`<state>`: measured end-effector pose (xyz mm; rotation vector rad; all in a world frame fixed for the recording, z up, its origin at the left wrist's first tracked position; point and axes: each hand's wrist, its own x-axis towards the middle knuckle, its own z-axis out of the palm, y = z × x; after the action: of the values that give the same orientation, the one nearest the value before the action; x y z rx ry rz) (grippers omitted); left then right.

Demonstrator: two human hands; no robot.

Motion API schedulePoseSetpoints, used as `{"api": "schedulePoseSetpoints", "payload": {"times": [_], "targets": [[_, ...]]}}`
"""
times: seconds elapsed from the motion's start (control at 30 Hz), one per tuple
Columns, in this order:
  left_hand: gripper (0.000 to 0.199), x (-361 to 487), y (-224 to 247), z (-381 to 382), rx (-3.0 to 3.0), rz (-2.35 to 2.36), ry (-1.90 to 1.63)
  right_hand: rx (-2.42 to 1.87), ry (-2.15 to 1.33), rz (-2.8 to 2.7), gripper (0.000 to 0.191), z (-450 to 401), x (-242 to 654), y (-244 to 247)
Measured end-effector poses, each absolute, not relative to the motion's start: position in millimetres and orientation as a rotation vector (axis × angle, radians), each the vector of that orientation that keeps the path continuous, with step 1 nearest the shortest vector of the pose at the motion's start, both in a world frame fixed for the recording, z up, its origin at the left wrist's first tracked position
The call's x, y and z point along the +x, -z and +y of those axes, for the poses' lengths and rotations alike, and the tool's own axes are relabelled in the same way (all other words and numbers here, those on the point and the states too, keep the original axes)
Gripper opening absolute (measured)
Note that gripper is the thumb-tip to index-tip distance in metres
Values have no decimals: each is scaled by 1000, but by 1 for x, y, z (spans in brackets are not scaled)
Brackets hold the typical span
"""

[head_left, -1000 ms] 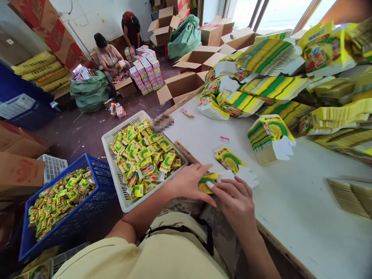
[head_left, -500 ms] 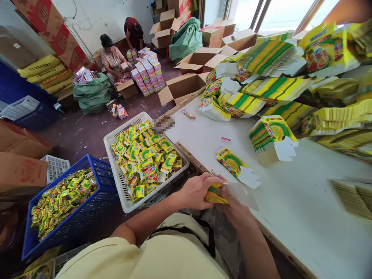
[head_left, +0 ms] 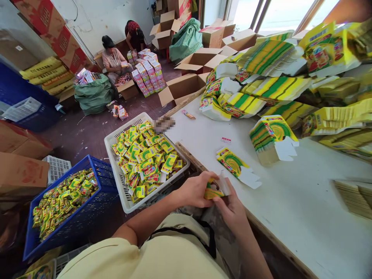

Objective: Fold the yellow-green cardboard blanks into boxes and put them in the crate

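A yellow-green carton (head_left: 214, 190) is between my two hands, above the near edge of the white table (head_left: 279, 201). My left hand (head_left: 198, 190) grips its body from the left, with the fingers wrapped round it. My right hand (head_left: 229, 203) has its thumb and fingers at the carton's white end flaps (head_left: 223, 183), which stand bent upward. Just beyond my hands a flattened carton (head_left: 236, 166) lies on the table with its white flaps toward the right. A stack of flat cartons (head_left: 270, 139) stands farther back.
Left of the table, a white basket (head_left: 125, 207) holds many small yellow packets, and a blue crate (head_left: 100, 192) holds more. Bundled cartons (head_left: 270, 58) are heaped at the table's back right. Two people sit by the far wall among pink boxes (head_left: 148, 73).
The carton's pale flaps, stretched out to the right before, are now folded upward. My right hand has turned and closed in on the carton's end. My left hand stays in nearly the same place.
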<state>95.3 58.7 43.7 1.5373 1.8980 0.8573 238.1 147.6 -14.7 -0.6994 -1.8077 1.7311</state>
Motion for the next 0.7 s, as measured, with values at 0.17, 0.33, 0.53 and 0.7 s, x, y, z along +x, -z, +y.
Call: {"api": "schedulePoseSetpoints", "payload": {"times": [0.17, 0.33, 0.53, 0.7], "targets": [[82, 95, -33, 62, 1518, 2009, -970, -583, -1386, -2037, 36, 149, 235, 2], [60, 95, -38, 61, 1437, 2217, -897, -628, -1265, -1961, 34, 157, 233, 6], [56, 85, -45, 57, 1440, 2159, -840, -453, -1255, -2249, 24, 171, 233, 0], [58, 71, -54, 61, 1561, 2046, -711, -336, -1440, -2387, 20, 192, 240, -11]]}}
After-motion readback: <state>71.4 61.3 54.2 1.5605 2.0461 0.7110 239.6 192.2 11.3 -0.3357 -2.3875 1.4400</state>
